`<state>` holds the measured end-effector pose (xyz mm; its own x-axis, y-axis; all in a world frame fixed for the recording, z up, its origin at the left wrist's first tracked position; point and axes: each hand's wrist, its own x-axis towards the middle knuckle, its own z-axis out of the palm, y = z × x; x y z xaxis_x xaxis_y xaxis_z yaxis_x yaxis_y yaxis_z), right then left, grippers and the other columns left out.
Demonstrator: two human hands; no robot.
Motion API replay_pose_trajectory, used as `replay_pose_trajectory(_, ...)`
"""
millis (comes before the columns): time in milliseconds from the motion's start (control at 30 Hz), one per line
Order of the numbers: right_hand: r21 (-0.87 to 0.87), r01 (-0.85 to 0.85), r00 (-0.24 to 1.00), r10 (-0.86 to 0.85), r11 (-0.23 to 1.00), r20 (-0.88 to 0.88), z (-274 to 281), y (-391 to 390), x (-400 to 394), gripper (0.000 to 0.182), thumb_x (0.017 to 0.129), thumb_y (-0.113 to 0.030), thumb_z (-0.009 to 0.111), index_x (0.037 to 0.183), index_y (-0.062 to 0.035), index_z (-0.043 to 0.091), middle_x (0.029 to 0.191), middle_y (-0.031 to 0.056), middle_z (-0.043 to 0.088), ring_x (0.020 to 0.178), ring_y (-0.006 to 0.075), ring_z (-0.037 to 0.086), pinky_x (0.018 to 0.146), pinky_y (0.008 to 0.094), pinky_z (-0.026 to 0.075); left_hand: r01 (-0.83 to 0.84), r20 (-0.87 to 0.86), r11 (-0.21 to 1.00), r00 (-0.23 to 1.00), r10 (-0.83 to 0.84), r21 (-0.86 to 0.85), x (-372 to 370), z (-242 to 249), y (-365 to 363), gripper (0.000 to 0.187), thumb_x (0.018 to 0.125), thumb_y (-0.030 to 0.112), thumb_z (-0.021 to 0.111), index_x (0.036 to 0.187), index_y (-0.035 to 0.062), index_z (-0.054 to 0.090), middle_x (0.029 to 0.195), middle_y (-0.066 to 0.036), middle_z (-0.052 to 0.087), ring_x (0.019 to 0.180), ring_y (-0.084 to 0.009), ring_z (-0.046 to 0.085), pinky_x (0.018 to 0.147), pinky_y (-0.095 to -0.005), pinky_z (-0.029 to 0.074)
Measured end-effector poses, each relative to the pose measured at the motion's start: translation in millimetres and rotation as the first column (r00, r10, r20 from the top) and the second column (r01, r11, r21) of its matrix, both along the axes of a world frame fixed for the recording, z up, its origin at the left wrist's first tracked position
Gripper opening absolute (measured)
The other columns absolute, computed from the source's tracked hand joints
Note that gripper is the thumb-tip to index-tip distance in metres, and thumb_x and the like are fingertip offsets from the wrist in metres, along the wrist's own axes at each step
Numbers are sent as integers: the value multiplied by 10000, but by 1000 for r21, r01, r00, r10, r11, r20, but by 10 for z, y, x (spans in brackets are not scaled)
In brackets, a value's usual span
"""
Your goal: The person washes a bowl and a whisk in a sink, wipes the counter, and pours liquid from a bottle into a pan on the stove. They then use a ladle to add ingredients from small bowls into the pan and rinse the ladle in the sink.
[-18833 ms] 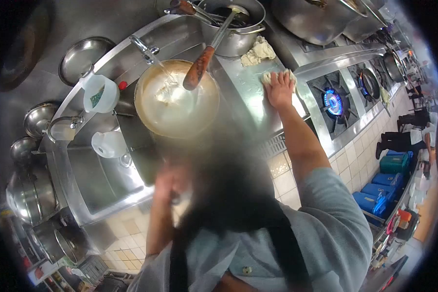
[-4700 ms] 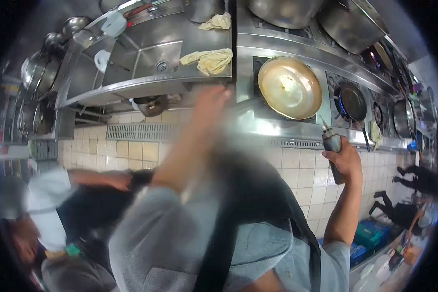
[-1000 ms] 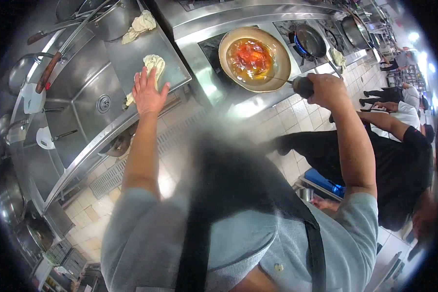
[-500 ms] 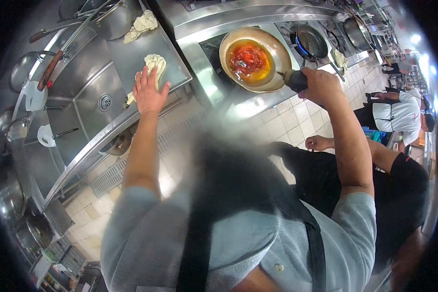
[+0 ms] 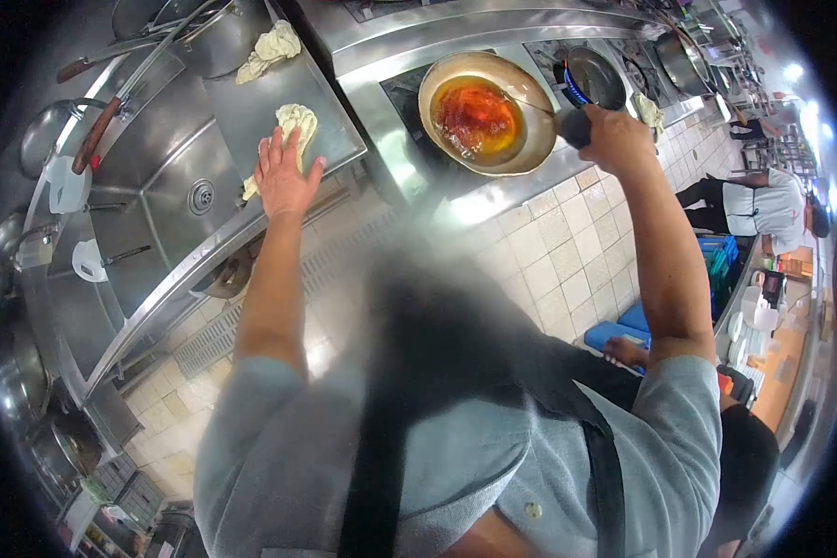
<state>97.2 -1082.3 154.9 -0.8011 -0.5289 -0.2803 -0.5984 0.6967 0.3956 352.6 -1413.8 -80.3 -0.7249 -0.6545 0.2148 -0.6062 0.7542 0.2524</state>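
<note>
A light-coloured round pan (image 5: pixel 541 88) sits on the stove, holding a red-orange mass (image 5: pixel 477 116) in yellowish oil. My right hand (image 5: pixel 618 139) is closed around the dark handle (image 5: pixel 573 128) of a stirring utensil. Its thin shaft reaches over the pan's right rim; its working end is hidden in the contents. My left hand (image 5: pixel 286 174) lies with fingers spread on a crumpled pale yellow cloth (image 5: pixel 297 121), at the edge of the steel counter by the sink.
A black frying pan (image 5: pixel 597 79) stands over a blue flame at right. The steel sink (image 5: pixel 153 209) is on the left, with another cloth (image 5: pixel 271 49) behind. Another person in black (image 5: pixel 748 456) is close on my right; a person in white (image 5: pixel 771 214) stands farther off.
My right hand and the utensil have shifted away from me along the pan's rim, and the red mass has spread. The nearby person in black has moved back. My left hand stays put.
</note>
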Motion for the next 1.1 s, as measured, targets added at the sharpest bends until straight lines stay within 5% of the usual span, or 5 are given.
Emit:
replay_pose_trajectory(200, 189, -53, 998, 49, 981, 25, -78, 270, -7, 533, 624, -266, 812, 1075, -95, 585, 981, 121, 676, 951, 291, 651, 798, 420, 523, 10, -30, 1000, 1000, -10, -13, -5, -17, -5, 686, 793, 471, 632, 1402, 255, 399, 1500, -46, 302, 1393, -300, 235, 1121, -453, 204)
replay_pose_trajectory(367, -3, -30, 996, 30, 1000, 85, -99, 58, 180, 483, 633, -258, 806, 1063, -141, 617, 960, 115, 684, 939, 304, 652, 791, 415, 526, 0, -6, 1000, 1000, 0, -26, -3, -13, 1, 679, 792, 479, 630, 1393, 250, 410, 1492, -47, 318, 1388, -304, 249, 1119, -453, 209)
replay_pose_trajectory(800, -16, -45, 999, 46, 999, 29, -217, -129, 140, 466, 732, -279, 742, 1129, -91, 588, 1037, 115, 680, 972, 276, 660, 817, 392, 536, 11, -48, 999, 999, -13, -43, -3, -90, -34, 625, 815, 487, 608, 1368, 246, 445, 1476, -46, 345, 1388, -287, 255, 1115, -456, 217)
replay_pose_trajectory(933, 47, 56, 998, -56, 997, 2, -119, -149, 72, 462, 725, -285, 744, 1125, -102, 604, 1066, 112, 673, 1011, 261, 646, 838, 397, 528, 37, -164, 999, 986, -33, 23, 25, -130, -100, 416, 819, 379, 637, 1198, 216, 580, 1344, -32, 485, 1293, -271, 381, 1074, -442, 272)
replay_pose_trajectory(1100, 31, -120, 986, 115, 992, 120, -145, -86, 96, 502, 665, -316, 773, 1102, -145, 594, 972, 114, 685, 953, 279, 656, 801, 401, 522, 71, -251, 994, 967, -49, 82, 93, -81, -37, 213, 811, 235, 654, 1012, 167, 654, 1168, -37, 592, 1150, -258, 498, 992, -433, 355)
